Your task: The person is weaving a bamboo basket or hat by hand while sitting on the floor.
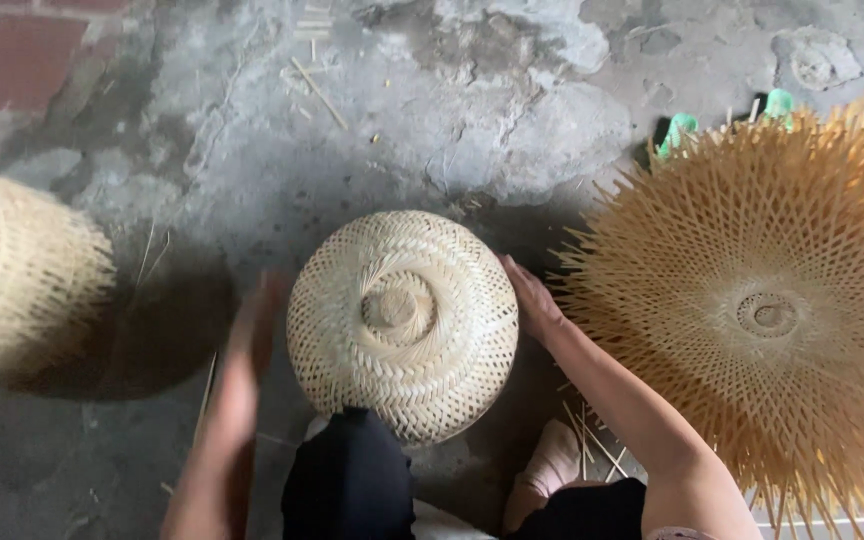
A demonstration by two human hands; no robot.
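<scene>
Left hand (252, 335): smeared by motion blur, fingers not separable, grip unreadable.
Right hand (530, 298): fingertips hidden behind the rim of the round woven basket (402, 320).
Basket's near edge: covered by a dark-clothed knee (347, 480).
Unfinished woven piece (767, 310): cut off at right and bottom edges.
Second basket (12, 270): blurred, cut by left edge.
Green objects (727, 115): mostly hidden, kind unclear.

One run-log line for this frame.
right hand: resting on woven basket side | left hand: blurred, apart from basket | unfinished woven piece: lying right | floor: concrete
</scene>
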